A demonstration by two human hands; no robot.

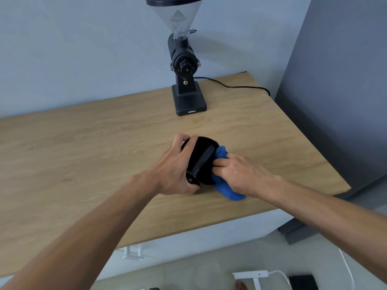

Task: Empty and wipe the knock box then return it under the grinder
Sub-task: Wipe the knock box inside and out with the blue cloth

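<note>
Pale blue-grey walls (73,49) backed a light oak tabletop (83,153), with a darker grey panel (335,91) rising past its right edge. Grain ran lengthwise; the bare wood showed no visible marks. At the far edge, toward the right corner, stood a black grinder (187,76) with a clear hopper, its cord (230,85) trailing to the far right corner. Below the near edge were white cabinet fronts with a handle (132,253) and a pale floor.

A black knock box (204,160) sat tilted near the tabletop's middle, well apart from the grinder and short of the near edge. The left hand (173,170) was clenched around its body. The right hand (240,174) was pressing a blue cloth (226,189) against the box's rim, fingers grasping the cloth.
</note>
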